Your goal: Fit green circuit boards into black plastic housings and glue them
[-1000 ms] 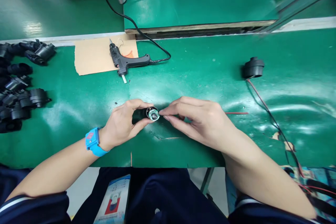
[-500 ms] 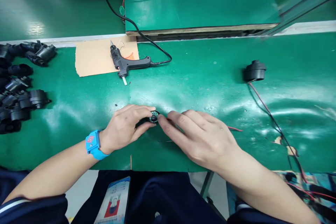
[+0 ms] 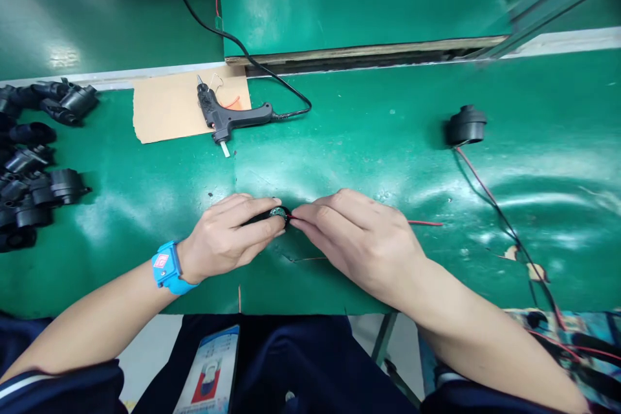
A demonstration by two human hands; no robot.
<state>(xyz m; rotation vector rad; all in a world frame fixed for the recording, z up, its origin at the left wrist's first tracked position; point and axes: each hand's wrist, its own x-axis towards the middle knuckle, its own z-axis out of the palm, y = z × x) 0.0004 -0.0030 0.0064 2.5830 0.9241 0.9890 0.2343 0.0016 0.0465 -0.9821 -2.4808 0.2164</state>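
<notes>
My left hand (image 3: pixel 230 229) is closed around a small black round housing with a green circuit board (image 3: pixel 278 212) in its open end. The fingers cover most of the housing. From the right, my right hand (image 3: pixel 369 239) pinches a thin red wire (image 3: pixel 425 224) close to the housing's edge. One end of the wire runs toward the board, and the other sticks out beyond the hand. Whether the wire is joined to the board I cannot tell. Both hands are just above the green bench. A blue strap (image 3: pixel 167 268) circles my left wrist.
A black glue gun (image 3: pixel 237 119) rests partly on a cardboard sheet (image 3: pixel 165 107). Several black plastic housings (image 3: pixel 65 186) are heaped at the left. One black round buzzer-like part (image 3: pixel 466 125) with wires sits at the right. A raised green board (image 3: pixel 363 3) stands behind.
My right fingers have closed in a pinch, and red wire now shows between them and the housing. My left hand has tilted the housing, so less of the board's face shows. The view has shifted slightly.
</notes>
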